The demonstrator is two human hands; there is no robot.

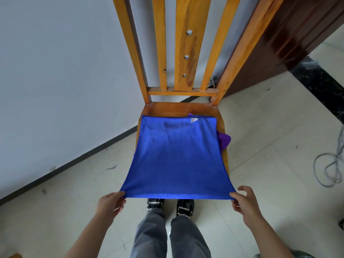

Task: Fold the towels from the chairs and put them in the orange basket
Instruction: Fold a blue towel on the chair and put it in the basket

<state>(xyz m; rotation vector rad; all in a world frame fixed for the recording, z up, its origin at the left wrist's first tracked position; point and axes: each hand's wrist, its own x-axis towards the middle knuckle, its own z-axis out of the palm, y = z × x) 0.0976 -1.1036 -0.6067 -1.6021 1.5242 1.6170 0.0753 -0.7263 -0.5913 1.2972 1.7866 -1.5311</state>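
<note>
A blue towel [176,157] lies spread over the seat of a wooden chair [178,108], its near edge lifted off the seat toward me. My left hand [110,202] pinches the towel's near left corner. My right hand [243,201] pinches the near right corner. A white tag shows near the towel's far edge. A purple towel [224,140] lies under the blue one and sticks out at the seat's right side. The orange basket is not in view.
The chair's slatted back [188,43] rises against a white wall [55,71]. A dark wooden door [290,34] stands at the right. A grey cable [333,164] coils on the tiled floor at the far right. My legs and shoes are below the towel.
</note>
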